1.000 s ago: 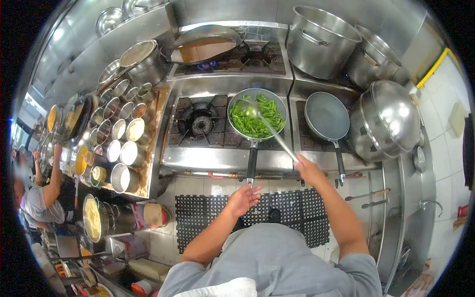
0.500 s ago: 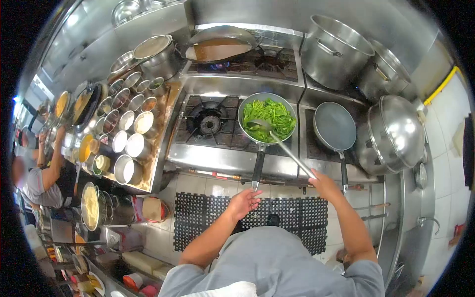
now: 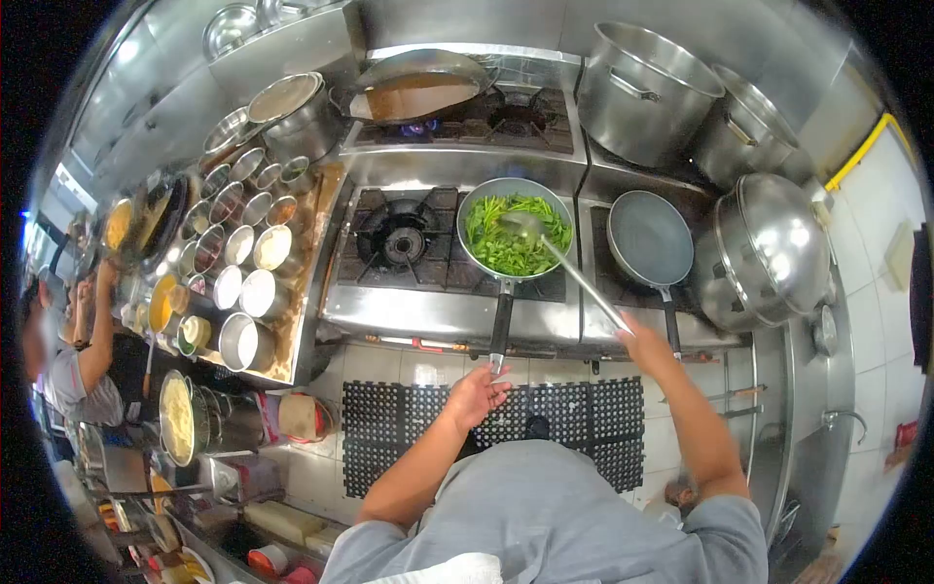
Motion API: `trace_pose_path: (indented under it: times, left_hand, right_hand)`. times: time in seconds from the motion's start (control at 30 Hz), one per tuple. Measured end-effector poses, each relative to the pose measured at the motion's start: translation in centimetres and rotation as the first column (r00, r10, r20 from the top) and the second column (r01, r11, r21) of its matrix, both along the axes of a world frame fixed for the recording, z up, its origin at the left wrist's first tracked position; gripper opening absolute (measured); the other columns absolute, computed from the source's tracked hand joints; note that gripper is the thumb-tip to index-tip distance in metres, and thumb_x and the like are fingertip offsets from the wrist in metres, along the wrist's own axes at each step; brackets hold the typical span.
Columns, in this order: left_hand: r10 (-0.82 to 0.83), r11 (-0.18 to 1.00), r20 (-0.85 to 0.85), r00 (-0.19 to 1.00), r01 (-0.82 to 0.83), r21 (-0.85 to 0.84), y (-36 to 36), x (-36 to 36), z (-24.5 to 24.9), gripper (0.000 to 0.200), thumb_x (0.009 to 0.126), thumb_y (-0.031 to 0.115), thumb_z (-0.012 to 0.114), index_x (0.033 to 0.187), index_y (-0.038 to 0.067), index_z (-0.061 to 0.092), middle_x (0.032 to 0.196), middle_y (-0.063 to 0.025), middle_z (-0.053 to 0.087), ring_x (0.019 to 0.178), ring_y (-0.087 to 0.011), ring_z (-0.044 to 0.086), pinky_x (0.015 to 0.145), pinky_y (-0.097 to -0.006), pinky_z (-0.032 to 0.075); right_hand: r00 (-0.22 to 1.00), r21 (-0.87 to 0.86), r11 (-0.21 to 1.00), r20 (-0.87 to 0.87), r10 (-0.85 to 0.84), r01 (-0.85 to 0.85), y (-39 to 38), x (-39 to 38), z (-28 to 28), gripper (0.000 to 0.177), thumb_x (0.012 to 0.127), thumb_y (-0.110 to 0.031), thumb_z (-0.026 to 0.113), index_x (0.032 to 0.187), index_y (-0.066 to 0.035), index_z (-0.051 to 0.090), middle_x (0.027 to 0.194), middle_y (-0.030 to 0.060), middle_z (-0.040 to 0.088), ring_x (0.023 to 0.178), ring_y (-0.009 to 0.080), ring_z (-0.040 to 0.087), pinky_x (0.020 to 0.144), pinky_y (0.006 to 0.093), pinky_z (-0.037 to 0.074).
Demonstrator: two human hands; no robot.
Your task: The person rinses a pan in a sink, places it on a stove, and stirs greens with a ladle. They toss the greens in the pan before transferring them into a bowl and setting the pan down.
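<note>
A grey frying pan (image 3: pixel 465 248) full of chopped leafy greens (image 3: pixel 506 255) sits on the front burner. My right hand (image 3: pixel 647 346) is closed around the long metal handle of a ladle (image 3: pixel 587 284), whose bowl rests among the greens. The pan's black handle (image 3: pixel 502 321) points toward me. At its tip is my left hand (image 3: pixel 477 397), palm turned up, fingers loosely curled and apart, not wrapped round the handle. Whether the thumb touches the metal end is hard to tell.
A second frying pan (image 3: pixel 650 238) is on the right. Stockpots (image 3: pixel 647 92) and a domed steel vessel (image 3: pixel 773 248) stand beyond it. A wok (image 3: pixel 418 92) of brown liquid is at the back. Several ingredient containers (image 3: pixel 263 292) crowd the left counter; a co-worker (image 3: pixel 83 375) is farther left.
The ladle's bowl has shifted through the greens, away from me, and the greens lie differently. My right hand moved slightly with it. The whole view has shifted a little.
</note>
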State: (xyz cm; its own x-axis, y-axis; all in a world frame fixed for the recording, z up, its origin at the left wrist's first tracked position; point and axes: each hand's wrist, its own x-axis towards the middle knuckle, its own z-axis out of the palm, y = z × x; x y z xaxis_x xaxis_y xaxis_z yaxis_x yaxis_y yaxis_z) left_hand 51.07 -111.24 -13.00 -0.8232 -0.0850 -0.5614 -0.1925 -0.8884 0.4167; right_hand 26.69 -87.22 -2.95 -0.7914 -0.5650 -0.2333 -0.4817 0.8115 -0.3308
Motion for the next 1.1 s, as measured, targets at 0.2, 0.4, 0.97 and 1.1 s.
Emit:
trace_pose_path:
  times: [0.2,0.4,0.97,1.1]
  left_hand:
    - [-0.002,0.986,0.113,0.994,0.021,-0.164,-1.7,-3.2,-2.4,0.033,0.086,0.031,0.054,0.113,0.012,0.049,0.109,-0.0047,0.057,0.097,-0.0190,0.054,0.081,-0.0387,0.043]
    - [-0.039,0.980,0.081,0.996,0.054,-0.192,-2.9,-7.5,-2.2,0.028,0.089,0.024,0.053,0.109,0.005,0.048,0.094,-0.0088,0.063,0.072,-0.0163,0.060,0.056,-0.0311,0.053]
    - [-0.075,0.991,0.089,0.993,0.085,-0.106,-1.1,-3.0,-1.3,0.028,0.090,0.028,0.051,0.112,0.011,0.051,0.111,-0.0037,0.056,0.094,-0.0224,0.054,0.075,-0.0354,0.047]
    - [-0.085,0.989,0.031,0.996,0.088,-0.121,-1.4,-2.0,-1.2,0.030,0.089,0.027,0.053,0.115,0.012,0.049,0.111,-0.0036,0.055,0.096,-0.0222,0.054,0.077,-0.0353,0.046]
  right_hand:
    - [0.970,-0.120,0.975,0.177,-0.166,0.188,-3.9,4.8,-6.0,0.050,0.090,-0.038,0.046,0.134,-0.018,0.035,0.097,0.0246,0.061,0.092,0.0438,0.057,0.081,0.0497,0.044]
    - [0.982,-0.271,0.960,0.186,-0.026,0.076,-5.7,4.5,-1.3,0.048,0.089,-0.037,0.045,0.131,-0.014,0.042,0.104,0.0218,0.060,0.092,0.0377,0.059,0.081,0.0408,0.045]
    - [1.000,0.046,0.999,0.021,-0.011,0.010,-0.3,2.3,0.8,0.049,0.089,-0.042,0.047,0.133,-0.022,0.039,0.090,0.0237,0.062,0.083,0.0424,0.060,0.072,0.0499,0.047]
    - [0.997,0.040,0.999,0.081,-0.016,0.013,-0.4,3.4,-2.3,0.047,0.090,-0.039,0.046,0.133,-0.024,0.039,0.095,0.0239,0.062,0.090,0.0427,0.058,0.079,0.0493,0.045]
